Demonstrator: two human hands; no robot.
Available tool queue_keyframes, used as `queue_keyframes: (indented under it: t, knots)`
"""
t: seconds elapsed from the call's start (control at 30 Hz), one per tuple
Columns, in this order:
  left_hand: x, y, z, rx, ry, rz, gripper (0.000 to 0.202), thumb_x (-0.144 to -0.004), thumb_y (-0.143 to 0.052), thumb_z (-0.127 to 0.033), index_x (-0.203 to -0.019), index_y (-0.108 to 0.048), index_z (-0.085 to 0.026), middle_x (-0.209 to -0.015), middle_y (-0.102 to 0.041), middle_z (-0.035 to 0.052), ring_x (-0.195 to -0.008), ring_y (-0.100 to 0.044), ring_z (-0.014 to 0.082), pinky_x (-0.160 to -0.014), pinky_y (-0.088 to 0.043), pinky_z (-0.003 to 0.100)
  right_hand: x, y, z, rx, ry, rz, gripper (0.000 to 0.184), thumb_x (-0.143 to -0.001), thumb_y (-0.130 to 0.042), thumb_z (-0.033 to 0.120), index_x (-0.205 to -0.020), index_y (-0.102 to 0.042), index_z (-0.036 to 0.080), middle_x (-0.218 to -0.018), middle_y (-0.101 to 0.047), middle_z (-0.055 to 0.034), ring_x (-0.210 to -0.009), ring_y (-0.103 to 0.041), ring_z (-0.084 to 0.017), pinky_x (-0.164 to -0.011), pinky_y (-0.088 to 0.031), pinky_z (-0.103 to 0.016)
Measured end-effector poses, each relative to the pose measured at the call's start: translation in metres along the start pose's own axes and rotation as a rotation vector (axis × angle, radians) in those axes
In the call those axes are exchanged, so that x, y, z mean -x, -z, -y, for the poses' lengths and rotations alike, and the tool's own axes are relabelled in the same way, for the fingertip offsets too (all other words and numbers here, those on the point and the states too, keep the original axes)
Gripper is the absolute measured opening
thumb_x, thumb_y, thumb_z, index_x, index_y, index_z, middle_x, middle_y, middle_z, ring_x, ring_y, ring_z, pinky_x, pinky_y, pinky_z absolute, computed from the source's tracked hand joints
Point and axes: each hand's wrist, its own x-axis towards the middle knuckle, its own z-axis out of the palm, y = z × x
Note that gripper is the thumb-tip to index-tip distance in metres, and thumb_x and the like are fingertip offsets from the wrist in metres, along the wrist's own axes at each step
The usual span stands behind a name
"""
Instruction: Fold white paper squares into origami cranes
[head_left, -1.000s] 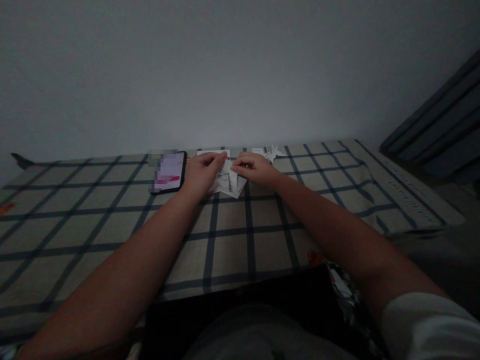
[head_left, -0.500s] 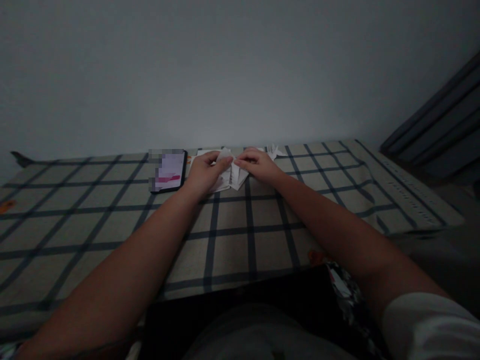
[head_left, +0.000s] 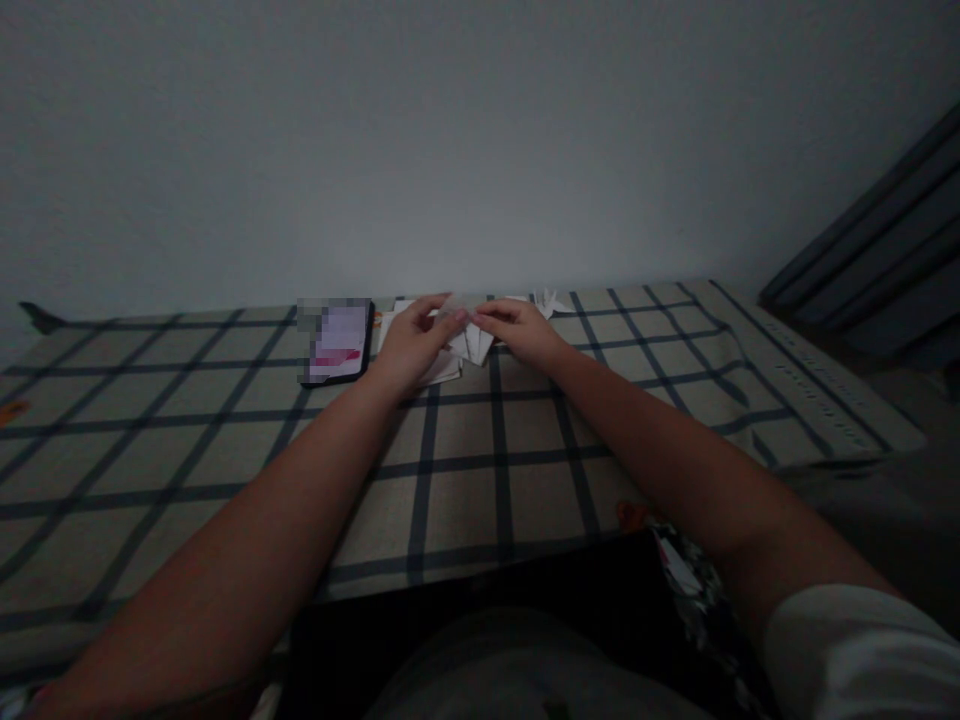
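Note:
Between my two hands is a piece of folded white paper (head_left: 472, 344) with creases and a pointed lower edge. My left hand (head_left: 414, 343) pinches it from the left, thumb on the near side. From the right, the thumb and fingertips of my right hand (head_left: 523, 328) close on its upper right part. White paper sheets (head_left: 442, 373) lie on the cloth under and beside my left hand, partly covered by it. A small folded white paper shape with points (head_left: 551, 303) rests just beyond my right hand.
A phone (head_left: 339, 345) with a lit, partly blurred screen lies left of my left hand. The checked tablecloth (head_left: 465, 500) covers the table, which meets a plain wall (head_left: 480, 150) at the back. A dark curtain (head_left: 877, 220) hangs at the right.
The folded paper has shifted and tilted between my fingers, and its lower point sits higher than before. My right hand has moved slightly; the phone and sheets lie as they were.

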Motion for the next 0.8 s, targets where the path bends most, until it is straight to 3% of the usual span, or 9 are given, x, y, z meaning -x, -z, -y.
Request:
queue_keyframes:
  t: [0.13,0.3,0.4,0.6,0.8]
  knots:
    - [0.002,-0.003,-0.003,0.148,0.117,0.098,0.047,-0.076,-0.074,-0.059,-0.102,-0.068,-0.021,-0.095,-0.069,0.0052,-0.08,-0.067,0.0191,-0.062,-0.058,0.029,-0.002,0.004,-0.001,-0.013,-0.004,-0.063,0.022,-0.082,-0.071,0.035,-0.09,-0.075,0.015,-0.09,-0.073,-0.0047,-0.083,-0.063,-0.015,-0.08,-0.051,-0.03]
    - [0.002,-0.003,-0.004,0.208,0.12,0.085,0.035,-0.069,-0.079,-0.035,-0.098,-0.069,-0.018,-0.094,-0.07,0.0043,-0.082,-0.067,0.0184,-0.067,-0.059,0.03,-0.005,0.002,-0.008,-0.142,-0.032,-0.115,0.024,-0.078,-0.075,0.035,-0.092,-0.074,0.016,-0.089,-0.073,-0.0033,-0.08,-0.063,-0.014,-0.08,-0.052,-0.03]
    - [0.004,-0.003,-0.005,0.242,0.159,0.112,0.029,-0.067,-0.078,-0.029,-0.092,-0.07,-0.017,-0.092,-0.071,0.0041,-0.078,-0.067,0.0166,-0.068,-0.057,0.029,-0.005,0.001,-0.011,-0.143,-0.04,-0.096,0.024,-0.076,-0.078,0.036,-0.091,-0.074,0.017,-0.087,-0.073,-0.0032,-0.078,-0.064,-0.014,-0.078,-0.053,-0.029]
    - [0.008,-0.004,-0.006,0.189,0.22,0.133,0.035,-0.065,-0.085,-0.038,-0.09,-0.071,-0.017,-0.081,-0.071,0.004,-0.068,-0.064,0.0168,-0.064,-0.054,0.03,-0.003,0.003,-0.008,-0.024,-0.089,-0.062,0.022,-0.076,-0.08,0.034,-0.087,-0.077,0.016,-0.083,-0.074,-0.0044,-0.078,-0.066,-0.016,-0.077,-0.054,-0.031]
    - [0.004,-0.002,-0.005,0.157,0.174,0.04,0.038,-0.061,-0.086,-0.043,-0.083,-0.071,-0.016,-0.081,-0.072,0.0066,-0.068,-0.065,0.0187,-0.064,-0.052,0.031,-0.002,-0.002,-0.007,-0.221,-0.121,-0.008,0.025,-0.082,-0.075,0.027,-0.104,-0.075,0.016,-0.096,-0.075,-0.0064,-0.082,-0.068,-0.015,-0.081,-0.058,-0.033]
